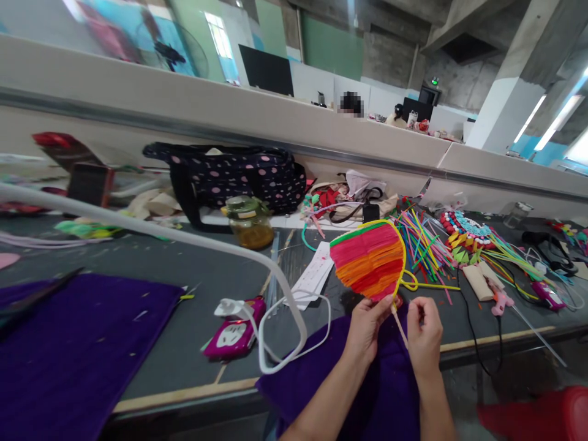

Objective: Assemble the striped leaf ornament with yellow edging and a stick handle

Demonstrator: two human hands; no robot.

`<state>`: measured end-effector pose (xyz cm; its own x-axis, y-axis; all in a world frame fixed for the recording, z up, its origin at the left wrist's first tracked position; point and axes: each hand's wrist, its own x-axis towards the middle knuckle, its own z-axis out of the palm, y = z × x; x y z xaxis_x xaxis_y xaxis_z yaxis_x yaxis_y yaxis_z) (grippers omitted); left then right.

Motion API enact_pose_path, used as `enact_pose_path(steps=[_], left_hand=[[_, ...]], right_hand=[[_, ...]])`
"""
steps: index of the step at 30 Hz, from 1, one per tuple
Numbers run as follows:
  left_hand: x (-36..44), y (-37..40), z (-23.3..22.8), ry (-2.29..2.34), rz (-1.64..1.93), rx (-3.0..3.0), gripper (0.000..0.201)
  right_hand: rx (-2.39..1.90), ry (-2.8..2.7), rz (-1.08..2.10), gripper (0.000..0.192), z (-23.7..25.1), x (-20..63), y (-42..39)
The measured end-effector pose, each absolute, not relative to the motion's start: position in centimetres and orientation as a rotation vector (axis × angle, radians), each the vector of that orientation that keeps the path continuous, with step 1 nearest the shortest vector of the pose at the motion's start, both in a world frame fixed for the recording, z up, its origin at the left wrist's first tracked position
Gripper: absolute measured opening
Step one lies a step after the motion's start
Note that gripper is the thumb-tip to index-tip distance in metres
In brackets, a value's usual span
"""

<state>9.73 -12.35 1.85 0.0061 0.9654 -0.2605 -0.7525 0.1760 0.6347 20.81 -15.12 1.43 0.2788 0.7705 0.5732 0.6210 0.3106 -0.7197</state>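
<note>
My left hand [366, 324] pinches the striped fan [367, 260] at its base; my right hand [423, 334] pinches its stick [400, 327], handle pointing near-right, fan upright.

Heart-shaped fan of fuzzy pink, orange and red pipe cleaners, yellow-rimmed [367, 262], on a thin pale stick [399, 327], seemingly wood. Soft matt purple cloth [87, 343], flecked with lint. Dark matt table top [184, 263], lightly scuffed. Smooth white plastic cable [275, 269]. Glossy magenta plastic power strip [234, 334]. Clear shiny glass jar [250, 223]. Navy fabric bag with pink dots [239, 174]. Bare-skinned left hand [365, 327] and right hand [423, 337].
</note>
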Motion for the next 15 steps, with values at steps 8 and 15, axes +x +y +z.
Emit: enact_pose_path(steps=[8,15], left_hand=[[8.8,-12.0,1.3,0.763,1.367,0.348,0.034],[8.3,-12.0,1.4,0.774,1.343,0.352,0.034]], right_hand=[[-1.509,-1.200,0.306,0.042,0.1,26.8,-15.5],[-1.262,-0.918,0.652,0.039,-1.0,28.8,-14.5]])
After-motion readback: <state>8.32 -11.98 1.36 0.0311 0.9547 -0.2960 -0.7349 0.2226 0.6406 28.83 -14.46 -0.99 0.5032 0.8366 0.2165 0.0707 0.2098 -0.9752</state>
